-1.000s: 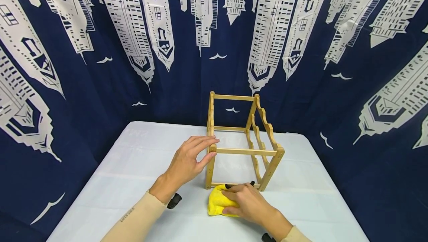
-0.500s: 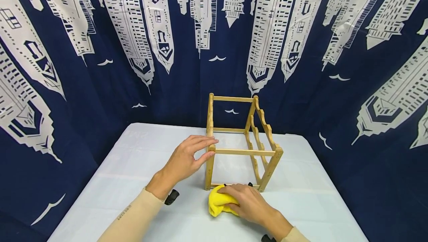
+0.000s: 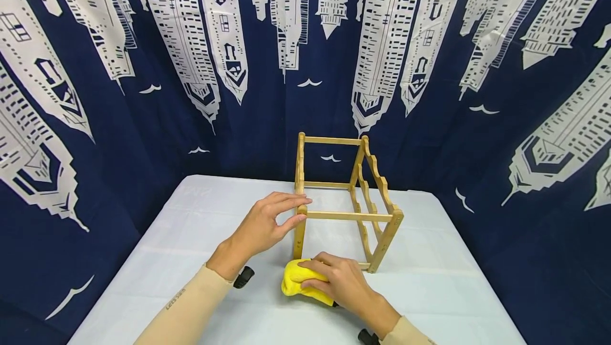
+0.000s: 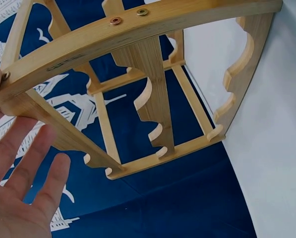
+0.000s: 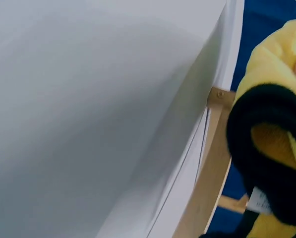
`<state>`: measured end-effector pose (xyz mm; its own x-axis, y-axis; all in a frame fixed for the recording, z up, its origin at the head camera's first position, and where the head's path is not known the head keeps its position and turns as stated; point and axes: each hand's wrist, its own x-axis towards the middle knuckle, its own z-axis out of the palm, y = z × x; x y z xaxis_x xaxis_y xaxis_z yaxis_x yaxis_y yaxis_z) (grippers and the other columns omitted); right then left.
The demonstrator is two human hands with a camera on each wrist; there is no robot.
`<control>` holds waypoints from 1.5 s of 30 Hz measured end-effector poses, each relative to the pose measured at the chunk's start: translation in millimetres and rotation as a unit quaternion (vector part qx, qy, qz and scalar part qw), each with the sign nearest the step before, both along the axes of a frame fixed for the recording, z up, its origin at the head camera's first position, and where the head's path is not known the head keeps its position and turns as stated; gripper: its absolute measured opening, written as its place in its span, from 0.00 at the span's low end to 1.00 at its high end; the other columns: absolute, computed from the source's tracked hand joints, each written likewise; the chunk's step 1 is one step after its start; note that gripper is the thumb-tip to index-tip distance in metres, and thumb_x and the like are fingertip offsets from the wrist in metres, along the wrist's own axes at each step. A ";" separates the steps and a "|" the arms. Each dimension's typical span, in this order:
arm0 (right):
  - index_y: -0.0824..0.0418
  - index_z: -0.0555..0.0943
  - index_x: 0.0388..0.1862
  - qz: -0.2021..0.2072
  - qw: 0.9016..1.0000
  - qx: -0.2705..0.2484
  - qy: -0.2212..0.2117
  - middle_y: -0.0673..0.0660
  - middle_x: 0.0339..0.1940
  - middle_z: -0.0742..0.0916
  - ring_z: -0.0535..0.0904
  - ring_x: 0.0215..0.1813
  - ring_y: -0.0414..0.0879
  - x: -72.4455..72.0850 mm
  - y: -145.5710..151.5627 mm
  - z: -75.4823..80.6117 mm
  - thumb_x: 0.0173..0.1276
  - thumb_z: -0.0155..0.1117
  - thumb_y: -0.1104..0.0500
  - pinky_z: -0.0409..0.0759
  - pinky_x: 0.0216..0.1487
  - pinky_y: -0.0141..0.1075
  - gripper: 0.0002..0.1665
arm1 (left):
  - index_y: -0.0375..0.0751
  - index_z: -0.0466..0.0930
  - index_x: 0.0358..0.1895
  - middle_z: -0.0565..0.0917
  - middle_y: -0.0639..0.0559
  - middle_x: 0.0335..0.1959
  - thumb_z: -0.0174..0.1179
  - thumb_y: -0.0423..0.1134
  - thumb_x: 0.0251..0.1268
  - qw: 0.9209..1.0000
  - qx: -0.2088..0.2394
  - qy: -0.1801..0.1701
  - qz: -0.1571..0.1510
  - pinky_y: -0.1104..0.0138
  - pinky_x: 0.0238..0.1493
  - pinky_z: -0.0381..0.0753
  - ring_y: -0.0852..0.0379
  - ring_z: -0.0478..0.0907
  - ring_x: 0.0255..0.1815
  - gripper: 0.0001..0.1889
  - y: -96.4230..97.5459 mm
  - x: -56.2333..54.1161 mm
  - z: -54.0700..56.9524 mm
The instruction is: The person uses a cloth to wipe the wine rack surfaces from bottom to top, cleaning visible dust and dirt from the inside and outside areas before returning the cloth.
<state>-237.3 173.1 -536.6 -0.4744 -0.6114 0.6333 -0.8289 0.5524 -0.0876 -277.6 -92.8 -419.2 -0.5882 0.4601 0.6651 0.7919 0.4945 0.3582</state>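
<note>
The left hand (image 3: pixel 262 224) is pinching the near left upper corner of a wooden wine rack (image 3: pixel 350 217), its other fingers spreading; the rack is standing on a white-covered table (image 3: pixel 205 212); the right hand (image 3: pixel 342 281) is gripping a yellow, black-edged cloth (image 3: pixel 297 277) just before the rack's lower front.

Left forearm (image 3: pixel 183 305), beige-sleeved, extends diagonally forward; left wrist (image 3: pixel 229 259) bare. Left hand (image 3: pixel 264 223) raised higher of two, thumb (image 3: pixel 291 223) and forefinger pinching, other fingers (image 4: pixel 54 181) spread loosely. Right forearm (image 3: pixel 408 333) angles in from lower right; right hand (image 3: pixel 339 280) sits lower, knuckles up, grips with bent fingers.
</note>
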 end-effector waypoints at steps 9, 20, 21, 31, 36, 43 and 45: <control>0.47 0.94 0.44 -0.144 0.985 0.061 -0.068 0.41 0.36 0.96 0.84 0.28 0.32 -7.4 -22.8 -8.4 0.62 0.95 0.41 0.76 0.26 0.26 0.21 | 0.48 0.92 0.72 0.94 0.50 0.70 0.75 0.39 0.83 1.000 0.011 -0.019 -0.020 0.51 0.74 0.93 0.47 0.92 0.72 0.19 4.4 1.2 1.0; 0.47 0.95 0.40 -0.273 0.951 0.074 -0.126 0.44 0.30 0.95 0.77 0.23 0.36 2.9 -7.4 0.4 0.60 0.96 0.41 0.69 0.23 0.32 0.19 | 0.46 0.94 0.67 0.96 0.48 0.67 0.78 0.38 0.80 1.000 0.002 0.013 -0.024 0.55 0.70 0.95 0.47 0.94 0.70 0.17 9.8 -3.7 2.4; 0.47 0.95 0.39 -0.282 0.949 0.072 -0.124 0.44 0.28 0.94 0.76 0.23 0.36 4.4 -3.6 -0.1 0.59 0.96 0.41 0.67 0.23 0.32 0.20 | 0.45 0.94 0.67 0.95 0.48 0.67 0.78 0.38 0.80 1.000 0.003 0.011 -0.025 0.55 0.70 0.95 0.47 0.94 0.70 0.17 9.2 -3.3 1.7; 0.52 0.96 0.40 -0.346 0.925 0.043 -0.148 0.49 0.24 0.91 0.72 0.20 0.39 17.0 46.7 -5.2 0.59 0.97 0.44 0.67 0.19 0.34 0.20 | 0.44 0.94 0.67 0.95 0.47 0.66 0.77 0.36 0.81 0.999 0.006 -0.001 -0.032 0.55 0.69 0.96 0.46 0.94 0.69 0.17 2.9 -3.1 -0.8; 0.53 0.96 0.45 -0.375 0.911 0.041 -0.168 0.55 0.30 0.95 0.81 0.23 0.44 19.4 77.1 -1.7 0.63 0.94 0.45 0.76 0.22 0.42 0.20 | 0.43 0.95 0.66 0.96 0.47 0.65 0.77 0.36 0.80 0.999 0.009 0.009 -0.032 0.54 0.68 0.96 0.46 0.95 0.68 0.16 0.4 -4.6 -0.9; 0.55 0.96 0.47 -0.399 0.899 0.037 -0.179 0.54 0.34 0.97 0.83 0.26 0.45 22.8 111.7 1.2 0.63 0.94 0.45 0.79 0.23 0.44 0.21 | 0.42 0.95 0.65 0.96 0.46 0.64 0.78 0.35 0.79 0.999 0.011 0.020 -0.040 0.53 0.68 0.96 0.46 0.95 0.68 0.16 -0.9 -7.0 0.2; 0.55 0.96 0.47 -0.395 0.901 0.038 -0.176 0.54 0.34 0.97 0.83 0.26 0.45 22.8 117.0 1.7 0.63 0.94 0.45 0.80 0.24 0.44 0.21 | 0.43 0.95 0.65 0.96 0.47 0.65 0.77 0.35 0.79 0.999 0.012 0.017 -0.042 0.54 0.69 0.96 0.46 0.94 0.69 0.16 -0.8 -7.6 0.4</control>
<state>-214.4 290.0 -534.9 -0.9435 -0.0304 0.3301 -0.1033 0.9732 -0.2056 -285.1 -93.6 -418.7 -0.5242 0.4903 0.6963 0.8426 0.4168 0.3409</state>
